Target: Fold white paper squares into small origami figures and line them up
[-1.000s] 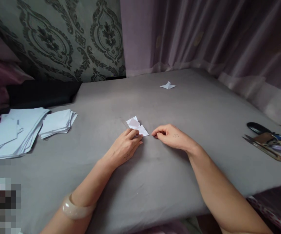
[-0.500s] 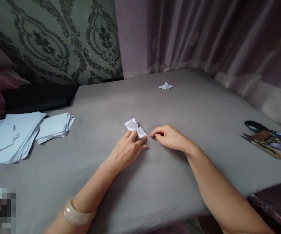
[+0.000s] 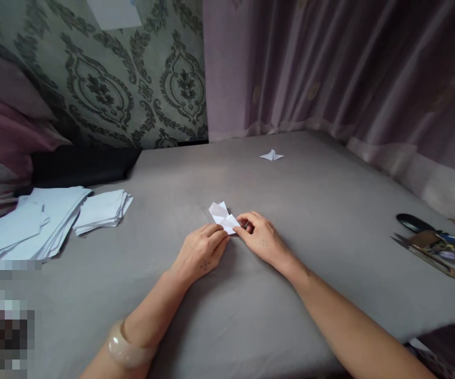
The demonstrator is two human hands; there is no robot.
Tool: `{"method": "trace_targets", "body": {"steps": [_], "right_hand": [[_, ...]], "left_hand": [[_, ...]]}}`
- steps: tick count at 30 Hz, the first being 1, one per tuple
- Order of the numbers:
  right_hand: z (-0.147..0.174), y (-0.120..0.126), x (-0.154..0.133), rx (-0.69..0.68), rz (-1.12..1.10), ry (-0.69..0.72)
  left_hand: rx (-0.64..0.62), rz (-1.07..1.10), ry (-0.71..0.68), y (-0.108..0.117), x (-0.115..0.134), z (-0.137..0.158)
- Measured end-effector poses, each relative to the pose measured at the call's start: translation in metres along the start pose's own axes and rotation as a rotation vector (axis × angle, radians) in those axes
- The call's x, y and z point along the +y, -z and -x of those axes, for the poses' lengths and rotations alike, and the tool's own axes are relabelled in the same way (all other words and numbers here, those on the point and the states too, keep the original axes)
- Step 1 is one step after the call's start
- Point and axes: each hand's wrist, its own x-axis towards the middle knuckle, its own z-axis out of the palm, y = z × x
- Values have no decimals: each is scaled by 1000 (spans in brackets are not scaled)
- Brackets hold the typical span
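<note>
A small piece of folded white paper (image 3: 224, 217) lies between my two hands near the middle of the table. My left hand (image 3: 203, 250) is closed at its lower left edge, fingertips pressed together on the paper. The right corner of the paper sits between the thumb and forefinger of my right hand (image 3: 261, 237), which is pinched. Several creases and upright flaps show on the paper's far side. The fingers partly hide its near edge.
Farther back on the grey table (image 3: 172, 179) rests another folded paper shape (image 3: 272, 155). At left are a stack of small paper sheets (image 3: 103, 209) and larger sheets (image 3: 59, 221). Scissors (image 3: 428, 258) and other tools lie at right. A black cloth-like item (image 3: 89, 164) is at back left.
My right hand has moved left onto the paper's right corner and now pinches it. The paper's flaps stand differently, and my left hand has shifted to its near edge. The view has tilted up.
</note>
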Motion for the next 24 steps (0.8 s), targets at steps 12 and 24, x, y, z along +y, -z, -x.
{"method": "trace_targets", "body": {"steps": [12, 24], "right_hand": [[3, 4, -5, 105, 275, 456], [7, 8, -4, -164, 299, 200]], "left_hand": [[291, -184, 25, 15, -26, 1], [-65, -10, -47, 14, -19, 2]]}}
